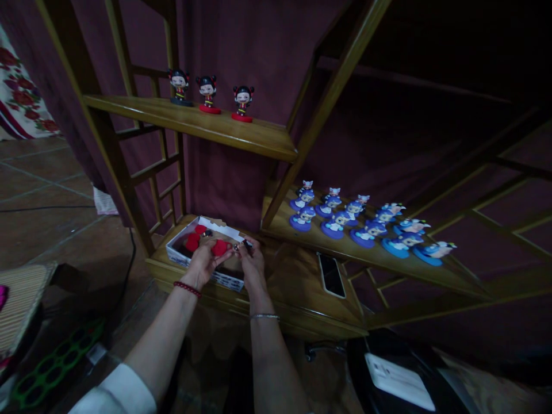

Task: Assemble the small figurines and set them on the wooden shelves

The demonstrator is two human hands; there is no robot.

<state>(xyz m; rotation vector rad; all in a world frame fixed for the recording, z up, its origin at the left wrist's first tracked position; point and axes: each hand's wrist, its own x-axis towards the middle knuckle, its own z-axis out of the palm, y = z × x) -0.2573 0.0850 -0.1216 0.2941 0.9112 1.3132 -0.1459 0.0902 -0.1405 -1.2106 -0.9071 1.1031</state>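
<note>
My left hand (206,262), with a red bead bracelet at the wrist, is closed on a red round base (220,248) above a white cardboard box (177,253). Close beside it, my right hand (253,261) pinches a small dark-headed figurine (245,244) at the box's right end. Fingers hide most of the figurine, and I cannot tell whether it touches the base. More red round pieces (192,241) lie in the box, along with a small dark piece (207,233).
Three black-haired figurines (207,92) on round bases stand on the upper shelf (259,137). Several blue-and-purple figurines (336,221) fill the right shelf. A phone (332,275) lies on the cabinet top. A black chair (366,374) carries a white object (399,379).
</note>
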